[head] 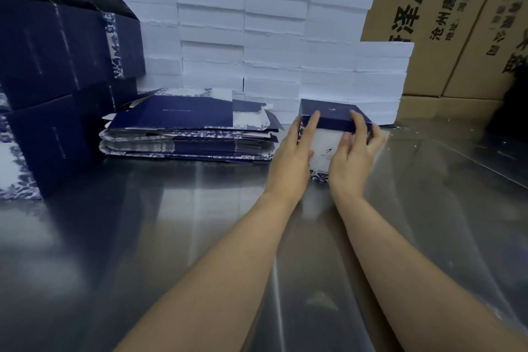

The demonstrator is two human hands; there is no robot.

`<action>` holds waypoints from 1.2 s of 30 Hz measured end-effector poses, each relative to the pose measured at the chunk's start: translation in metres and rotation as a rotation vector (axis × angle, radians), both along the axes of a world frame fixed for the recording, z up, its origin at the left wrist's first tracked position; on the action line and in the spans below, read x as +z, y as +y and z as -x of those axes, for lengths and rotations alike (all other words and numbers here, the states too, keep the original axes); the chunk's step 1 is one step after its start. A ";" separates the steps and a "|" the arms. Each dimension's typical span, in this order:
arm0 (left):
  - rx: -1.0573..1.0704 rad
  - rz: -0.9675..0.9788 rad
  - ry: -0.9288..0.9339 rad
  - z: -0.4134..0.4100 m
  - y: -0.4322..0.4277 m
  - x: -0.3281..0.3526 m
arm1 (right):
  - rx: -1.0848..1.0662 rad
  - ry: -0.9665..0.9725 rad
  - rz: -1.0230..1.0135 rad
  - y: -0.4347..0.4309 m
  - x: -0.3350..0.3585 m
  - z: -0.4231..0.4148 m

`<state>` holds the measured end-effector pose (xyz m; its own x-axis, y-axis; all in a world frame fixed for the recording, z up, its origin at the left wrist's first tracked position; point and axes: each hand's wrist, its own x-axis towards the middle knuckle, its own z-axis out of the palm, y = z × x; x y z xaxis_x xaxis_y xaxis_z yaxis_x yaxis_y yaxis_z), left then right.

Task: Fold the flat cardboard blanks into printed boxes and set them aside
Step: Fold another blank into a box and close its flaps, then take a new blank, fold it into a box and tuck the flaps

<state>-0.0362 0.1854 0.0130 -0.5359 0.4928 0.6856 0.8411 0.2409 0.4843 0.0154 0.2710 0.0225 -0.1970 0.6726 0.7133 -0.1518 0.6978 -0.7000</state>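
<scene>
The head view is showing both hands working one folded box [328, 134] standing on the steel worktop [171, 237]. The left hand [291, 154] is lying flat against the box's left side, fingers straight and reaching up to the navy top edge; its grip is open-fingered, pressing rather than clutching. The right hand [353, 151] is resting on the white front, with fingers that look curled over the top edge at the right corner, so that grip seems to be hooked on the box, though motion blur is hiding the fingertips. The box appears fully formed, navy lid closed above a white panel with blue flowers at the base, so the step in hand is likely the last squaring or lid-tucking before setting it aside. Just left of the left hand, a stack of blanks [188, 128] is waiting flat; further left, finished boxes [57, 66] are piling up. Beyond both hands a wall of white foam blocks [257, 37] is standing, with brown cartons [457, 23] off to the right. The next move probably calls for lifting the box with both hands, carrying it left to the finished pile, then reaching for the top blank.
</scene>
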 end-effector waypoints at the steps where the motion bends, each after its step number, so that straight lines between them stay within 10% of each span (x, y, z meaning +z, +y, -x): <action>1: 0.051 0.057 0.039 0.011 0.007 0.000 | 0.024 -0.011 0.009 0.009 0.000 0.011; 13: 0.576 0.719 0.513 0.086 0.069 0.000 | 0.271 -0.181 -0.047 0.077 0.001 0.139; 24: 0.424 0.558 0.523 0.061 0.040 0.011 | 0.142 -0.191 0.234 0.054 -0.004 0.121; 36: 0.348 0.251 0.138 -0.034 -0.086 -0.001 | 0.289 -0.662 -0.326 -0.076 -0.015 -0.001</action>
<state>-0.0019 0.0995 0.0120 -0.6111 0.4598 0.6443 0.7420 0.6163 0.2640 0.0166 0.1951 0.0070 -0.7841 0.3073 0.5391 0.0184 0.8799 -0.4748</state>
